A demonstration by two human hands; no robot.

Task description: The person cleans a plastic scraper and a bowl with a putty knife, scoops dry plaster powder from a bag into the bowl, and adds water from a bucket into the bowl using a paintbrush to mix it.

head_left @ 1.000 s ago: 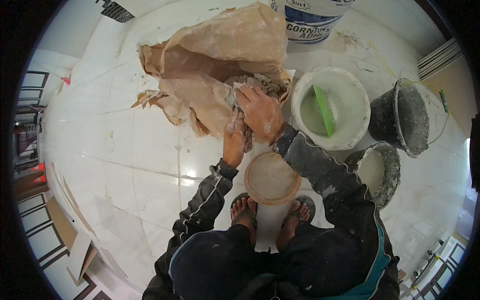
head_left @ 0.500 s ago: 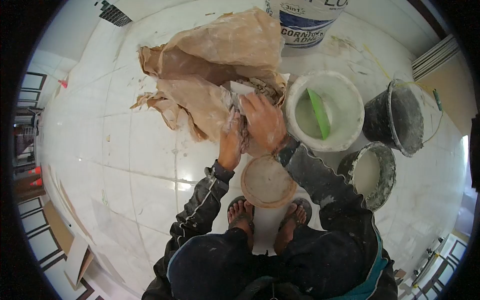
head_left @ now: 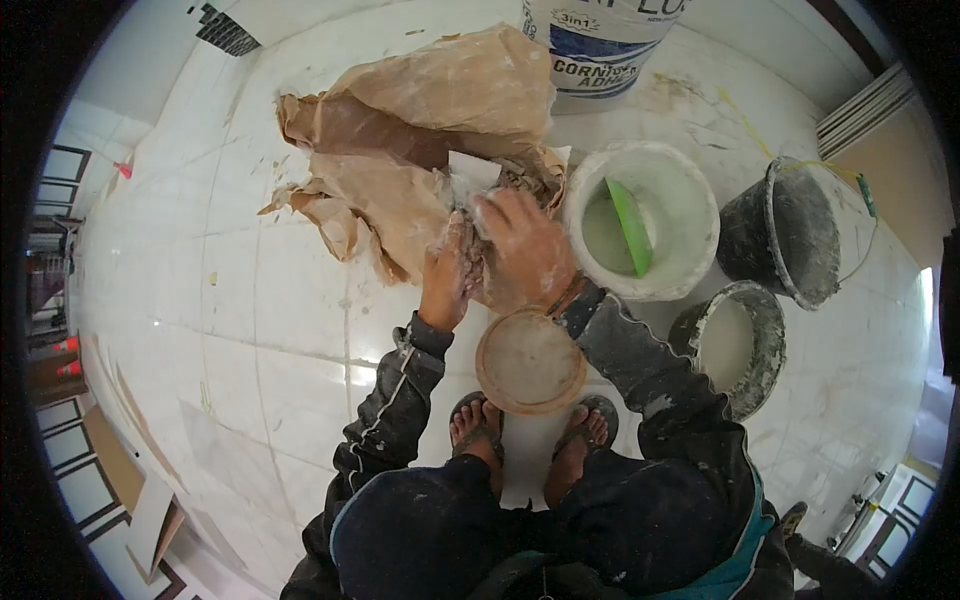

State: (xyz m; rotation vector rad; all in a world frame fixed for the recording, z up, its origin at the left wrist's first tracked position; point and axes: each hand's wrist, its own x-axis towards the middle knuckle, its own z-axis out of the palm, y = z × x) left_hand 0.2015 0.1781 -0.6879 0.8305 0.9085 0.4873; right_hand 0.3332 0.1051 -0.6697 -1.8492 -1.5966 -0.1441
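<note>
A crumpled brown paper bag (head_left: 390, 200) lies on its side, its mouth toward the right, with grey clumpy material (head_left: 530, 178) inside. My left hand (head_left: 446, 278) is closed at the bag's near edge, around greyish, crumpled paper. Close beside it, my right hand (head_left: 528, 248) reaches over the bag's mouth with bent fingers, slightly blurred. A white flat piece (head_left: 474, 170) sticks up just beyond the right fingertips; whether they grip it is hidden. Below my hands, a round, dusty, light-brown lid or shallow dish (head_left: 531, 362) rests on the floor between my feet.
Right of the bag stands a whitish bucket (head_left: 700, 220) with a green flat tool (head_left: 629, 228) inside. Further right are a black bucket (head_left: 745, 235) and a smaller black tub (head_left: 772, 375) of pale liquid. A printed pail (head_left: 600, 50) stands behind. Another person's foot (head_left: 793, 518) shows lower right.
Both hands have shifted slightly left at the bag's mouth, and more of the white piece shows above the right fingers. Another person's foot and leg have come into view at lower right.
</note>
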